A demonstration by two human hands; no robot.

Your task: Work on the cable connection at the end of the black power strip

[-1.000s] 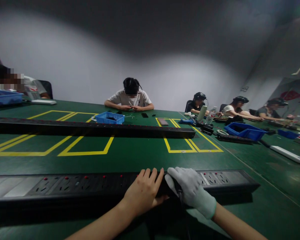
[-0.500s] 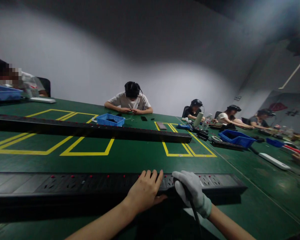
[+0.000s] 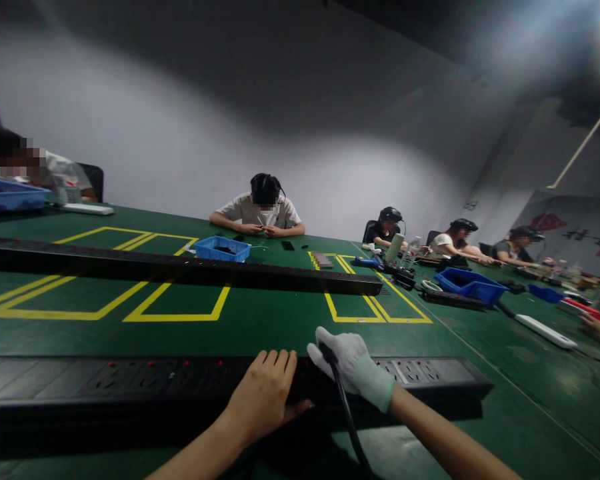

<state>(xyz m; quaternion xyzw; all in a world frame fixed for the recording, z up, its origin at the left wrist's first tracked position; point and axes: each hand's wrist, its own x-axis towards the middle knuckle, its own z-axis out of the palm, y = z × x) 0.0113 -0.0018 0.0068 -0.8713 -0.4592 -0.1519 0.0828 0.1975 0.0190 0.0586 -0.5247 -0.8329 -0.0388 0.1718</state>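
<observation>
A long black power strip (image 3: 145, 380) with a row of red parts and sockets lies across the near side of the green table. My left hand (image 3: 266, 393) is bare and grips the strip near its middle, fingers over the top and far edge, thumb along the near side. To its right, my right hand (image 3: 344, 360), in a white glove, is closed around the end of a black power cord (image 3: 349, 420) just above the strip. The cord hangs down toward me. Glove and fingers hide most of the held end, so I cannot tell whether it touches a socket.
A second black strip (image 3: 180, 268) lies farther back across yellow tape outlines (image 3: 175, 319). Beyond it are a light blue bin (image 3: 223, 249) and a person (image 3: 260, 210). At right are a dark blue bin (image 3: 473, 287), a white power strip (image 3: 545, 331) and several people.
Both hands have moved left along the near strip. My right hand has lifted slightly, bringing the cord with it. The camera view has shifted a little.
</observation>
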